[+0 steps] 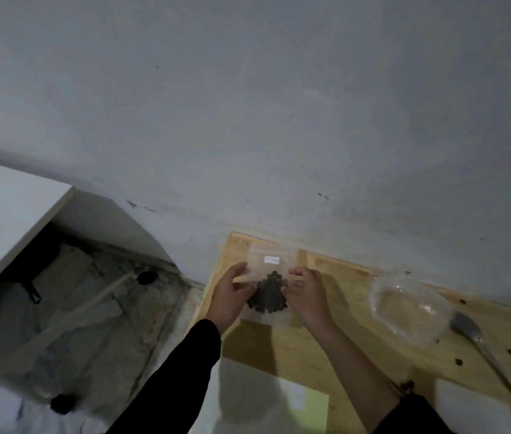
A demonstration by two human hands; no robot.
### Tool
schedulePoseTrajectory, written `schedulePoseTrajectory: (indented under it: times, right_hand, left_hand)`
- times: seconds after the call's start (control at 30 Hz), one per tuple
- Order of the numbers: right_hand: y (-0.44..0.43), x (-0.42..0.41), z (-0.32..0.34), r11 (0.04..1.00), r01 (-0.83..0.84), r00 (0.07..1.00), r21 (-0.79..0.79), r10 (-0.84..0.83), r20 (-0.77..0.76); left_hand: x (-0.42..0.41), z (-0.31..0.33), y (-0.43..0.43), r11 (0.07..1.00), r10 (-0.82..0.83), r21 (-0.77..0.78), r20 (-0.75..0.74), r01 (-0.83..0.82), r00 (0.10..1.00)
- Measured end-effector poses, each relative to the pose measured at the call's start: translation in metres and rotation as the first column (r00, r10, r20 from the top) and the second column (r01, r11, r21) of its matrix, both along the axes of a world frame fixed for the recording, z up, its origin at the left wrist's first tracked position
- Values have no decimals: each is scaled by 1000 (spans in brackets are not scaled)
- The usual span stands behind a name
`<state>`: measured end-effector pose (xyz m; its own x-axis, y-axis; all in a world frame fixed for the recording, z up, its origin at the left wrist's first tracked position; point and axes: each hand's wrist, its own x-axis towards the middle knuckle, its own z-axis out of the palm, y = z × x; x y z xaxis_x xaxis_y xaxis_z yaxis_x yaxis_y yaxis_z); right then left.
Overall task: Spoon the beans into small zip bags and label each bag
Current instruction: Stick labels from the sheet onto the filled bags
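A small clear zip bag (271,267) hangs above the wooden table (316,346), held between both hands. It carries a white label (271,260) near its top and a clump of dark beans (268,292) in its middle. My left hand (230,297) pinches the bag's left edge. My right hand (307,296) pinches the right edge. A clear plastic container (409,305) lies on the table to the right, with a metal spoon (485,343) beside it.
Several loose beans (459,361) lie scattered on the table near the spoon. A pale green sheet (309,408) and white paper (247,393) sit at the table's near edge. A grey wall rises behind. Left of the table, the floor holds plastic sheeting and dark items.
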<state>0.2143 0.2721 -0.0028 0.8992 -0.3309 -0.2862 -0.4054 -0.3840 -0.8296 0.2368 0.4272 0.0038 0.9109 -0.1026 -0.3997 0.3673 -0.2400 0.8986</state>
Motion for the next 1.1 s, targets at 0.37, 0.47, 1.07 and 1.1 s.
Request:
schedulePoseTrajectory:
  times: [0.37, 0.47, 1.07, 1.1]
  right_hand:
    - [-4, -1, -3, 975, -156, 988, -159, 155, -22]
    - [-30, -16, 27, 986, -90, 987, -144, 108, 122]
    - [-203, -315, 27, 975, 92, 945, -203, -150, -291]
    - [-200, -319, 26, 975, 92, 945, -201, -149, -290]
  left_hand:
    - [16, -4, -15, 884, -162, 457, 105, 97, 981]
    - [-3, 21, -44, 925, -123, 379, 243, 22, 962]
    - [-277, 33, -212, 846, -510, 204, 42, 492, 859]
    - [-284, 34, -215, 834, -536, 178, 34, 523, 843]
